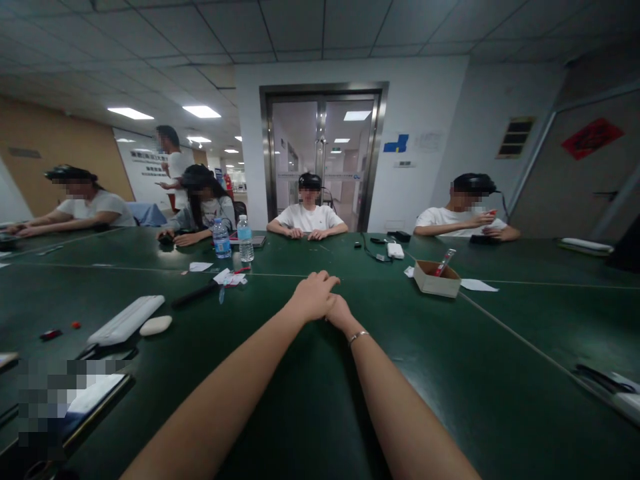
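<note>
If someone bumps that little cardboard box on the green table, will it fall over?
Probably not: the cardboard box looks low and wide, sitting flat on the table, so it would likely slide. It seems light. The red-tipped stick leaning out of it might shift or drop.

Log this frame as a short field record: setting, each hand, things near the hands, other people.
setting: large dark green table in an office room, glass double door behind
left hand: stretched forward over the table, laid over the right hand
right hand: partly hidden under the left, bracelet on the wrist
held: nothing visible in either hand
nearby: cardboard box to the right, two water bottles to the left, white case at far left
others: four people seated across the table, one standing behind
</note>
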`<state>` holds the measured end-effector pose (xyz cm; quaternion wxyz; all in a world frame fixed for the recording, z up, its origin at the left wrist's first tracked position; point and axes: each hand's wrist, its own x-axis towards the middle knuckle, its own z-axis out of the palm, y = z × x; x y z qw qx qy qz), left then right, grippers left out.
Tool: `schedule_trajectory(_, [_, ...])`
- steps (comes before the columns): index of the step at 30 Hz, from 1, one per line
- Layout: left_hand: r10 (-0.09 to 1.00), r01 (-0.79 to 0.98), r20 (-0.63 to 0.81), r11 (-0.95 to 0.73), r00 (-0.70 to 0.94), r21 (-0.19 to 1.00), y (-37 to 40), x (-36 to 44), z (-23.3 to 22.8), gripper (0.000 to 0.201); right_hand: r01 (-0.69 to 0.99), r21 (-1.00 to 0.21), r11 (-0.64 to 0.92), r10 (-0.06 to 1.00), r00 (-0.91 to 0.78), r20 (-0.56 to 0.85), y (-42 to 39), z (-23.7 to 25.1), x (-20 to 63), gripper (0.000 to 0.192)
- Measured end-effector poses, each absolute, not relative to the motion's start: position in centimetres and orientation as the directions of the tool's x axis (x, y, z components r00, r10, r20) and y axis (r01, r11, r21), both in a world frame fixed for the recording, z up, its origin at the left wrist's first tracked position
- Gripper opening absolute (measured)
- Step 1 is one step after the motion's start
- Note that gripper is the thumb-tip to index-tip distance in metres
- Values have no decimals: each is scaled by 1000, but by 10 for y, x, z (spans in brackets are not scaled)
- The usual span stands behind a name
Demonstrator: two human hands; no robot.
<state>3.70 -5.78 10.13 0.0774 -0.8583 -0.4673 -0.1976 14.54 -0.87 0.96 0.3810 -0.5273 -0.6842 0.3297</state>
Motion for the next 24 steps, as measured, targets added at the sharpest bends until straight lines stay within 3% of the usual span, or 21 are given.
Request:
schedule_trajectory(4, [886,879,343,-405,311,251,-31,37,67,38,469,-866,171,985,-109,136,-5,9,146,24])
schedule_trajectory(8, [869,802,406,-445,281,399,-31,38,44,35,473,-855,212,977,-103,186,-2,2,147,19])
schedule_trajectory(12, [821,735,545,-475,171,484,-36,33,30,29,429,-854,295,955,-150,255,-3,0,146,20])
schedule_trajectory(16, [820,698,564,-460,97,549,-37,22,25,23,451,-805,384,923,-202,327,-5,5,141,17])
schedule_trajectory(24, [851,602,525,-408,-21,686,-35,10,22,13,336,-898,285,956,-166,242,-7,6,128,14])
